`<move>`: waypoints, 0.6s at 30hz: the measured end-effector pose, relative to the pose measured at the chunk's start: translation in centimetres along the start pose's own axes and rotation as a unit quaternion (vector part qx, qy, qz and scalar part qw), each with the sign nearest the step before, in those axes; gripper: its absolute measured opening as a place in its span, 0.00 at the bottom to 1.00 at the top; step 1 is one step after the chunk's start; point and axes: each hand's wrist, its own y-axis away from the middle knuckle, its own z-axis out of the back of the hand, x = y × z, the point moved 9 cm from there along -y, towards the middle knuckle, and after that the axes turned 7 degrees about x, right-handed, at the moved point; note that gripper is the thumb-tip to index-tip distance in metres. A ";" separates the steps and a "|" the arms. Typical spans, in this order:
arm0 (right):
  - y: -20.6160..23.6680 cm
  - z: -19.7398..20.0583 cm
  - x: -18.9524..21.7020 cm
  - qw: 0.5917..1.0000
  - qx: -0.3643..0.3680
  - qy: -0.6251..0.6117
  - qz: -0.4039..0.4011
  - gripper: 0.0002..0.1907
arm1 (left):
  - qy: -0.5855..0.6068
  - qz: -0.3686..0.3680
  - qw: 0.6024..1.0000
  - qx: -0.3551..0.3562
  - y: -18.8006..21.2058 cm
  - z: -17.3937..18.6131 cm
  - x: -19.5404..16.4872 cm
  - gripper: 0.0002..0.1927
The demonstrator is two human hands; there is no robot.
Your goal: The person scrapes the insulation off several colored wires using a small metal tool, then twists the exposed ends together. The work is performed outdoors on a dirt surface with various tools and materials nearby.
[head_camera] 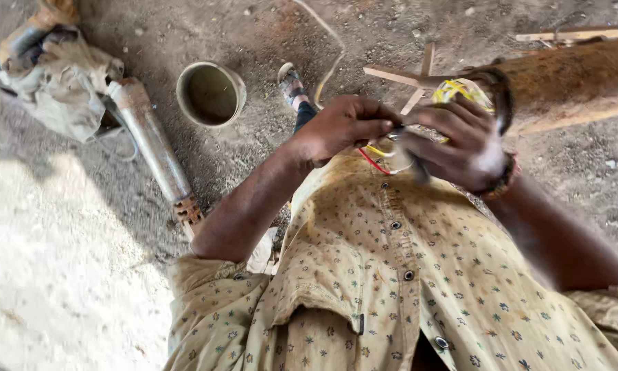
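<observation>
Bare, gritty dirt floor [268, 165], brown in shade, glaring white where sunlight falls at lower left. On it lie a round open can [211, 94], a rusty metal pipe [151, 141], crumpled cloth [65, 86] and thin wooden sticks [577, 34].

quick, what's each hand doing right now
left hand: closed, pinching the wires
right hand: closed around the wire bundle
</observation>
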 end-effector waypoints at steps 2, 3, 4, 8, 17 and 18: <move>1.0 0.3 -2.5 0.977 -0.062 -0.138 -0.148 0.04 | 0.012 -0.026 1.000 -0.010 0.1 0.0 -0.1 0.16; 2.0 0.3 -3.9 0.949 -0.090 -0.200 -0.226 0.10 | 0.016 -0.038 0.999 -0.008 0.2 -0.3 -0.3 0.16; 2.3 0.0 -4.4 0.944 -0.066 -0.185 -0.264 0.07 | 0.005 -0.062 0.998 -0.007 0.2 -0.6 -0.7 0.15; 2.2 -0.9 -6.7 0.931 0.033 -0.117 -0.345 0.07 | -0.175 -0.104 0.975 -0.086 0.7 -1.5 -2.4 0.14; 3.1 -4.5 -8.8 0.842 0.296 -0.135 -0.430 0.18 | -0.496 -0.260 0.792 -0.244 2.3 -3.7 -6.2 0.03; 3.3 -4.2 -8.8 0.851 0.277 -0.141 -0.423 0.25 | -0.456 -0.237 0.826 -0.232 2.0 -3.0 -5.6 0.03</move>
